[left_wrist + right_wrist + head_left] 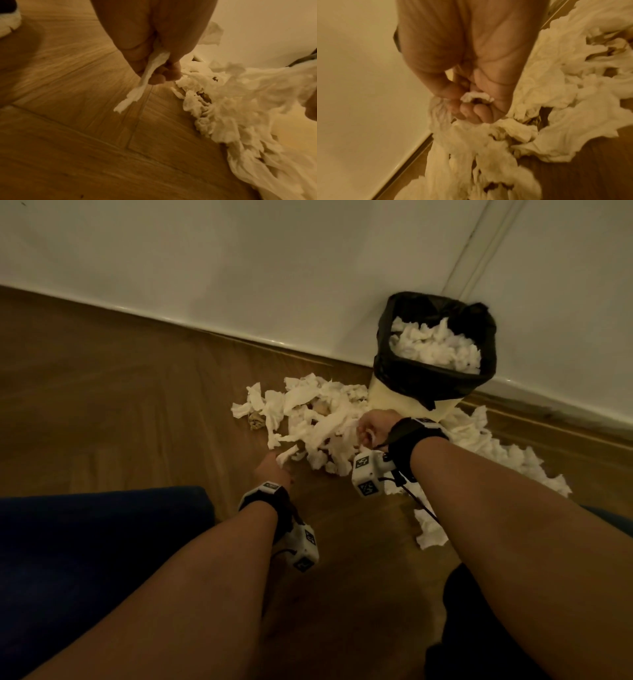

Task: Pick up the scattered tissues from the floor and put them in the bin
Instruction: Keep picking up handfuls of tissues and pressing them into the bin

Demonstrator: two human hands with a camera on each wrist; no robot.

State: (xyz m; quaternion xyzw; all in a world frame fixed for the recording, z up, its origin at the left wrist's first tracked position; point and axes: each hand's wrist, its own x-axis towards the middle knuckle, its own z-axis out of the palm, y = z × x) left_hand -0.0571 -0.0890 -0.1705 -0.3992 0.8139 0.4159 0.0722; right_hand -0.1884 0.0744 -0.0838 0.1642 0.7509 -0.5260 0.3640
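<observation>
A heap of white crumpled tissues (315, 419) lies on the wooden floor left of the bin (435, 354), a cream bin with a black liner that holds several tissues. My left hand (274, 467) grips a twisted strip of tissue (137, 92) at the heap's near edge; in the left wrist view the left hand (159, 73) has its fingers curled round it. My right hand (371, 428) is clenched on a bunch of tissues (476, 135) beside the bin's base; the right wrist view shows the right hand (471, 108) with tissue poking out of the fist.
More tissues (486, 446) trail on the floor right of the bin, and a loose one (430, 530) lies under my right forearm. The white wall (239, 268) and skirting run behind. A dark blue leg (85, 559) fills the lower left.
</observation>
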